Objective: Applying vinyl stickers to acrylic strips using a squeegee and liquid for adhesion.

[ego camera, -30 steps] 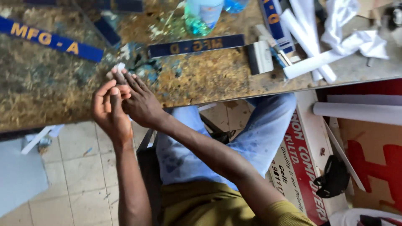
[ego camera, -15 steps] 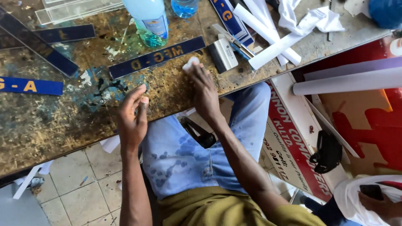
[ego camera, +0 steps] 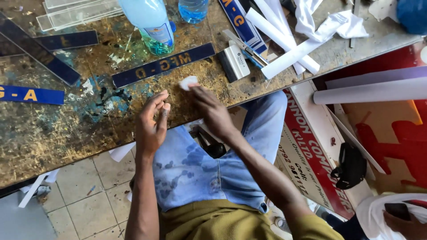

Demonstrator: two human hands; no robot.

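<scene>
Right hand (ego camera: 212,111) fingers pinch a white wad (ego camera: 187,82) on the bench (ego camera: 66,133) beside a dark-blue lettered strip (ego camera: 162,65); left hand (ego camera: 151,124) fingers loosely spread, holding nothing.

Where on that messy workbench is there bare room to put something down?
Bare patches: the worn bench top below the blue strip, left of the left hand; and the edge between the right hand and the white rolls. It is crowded up top around the bottle and dark lettered strip.
</scene>
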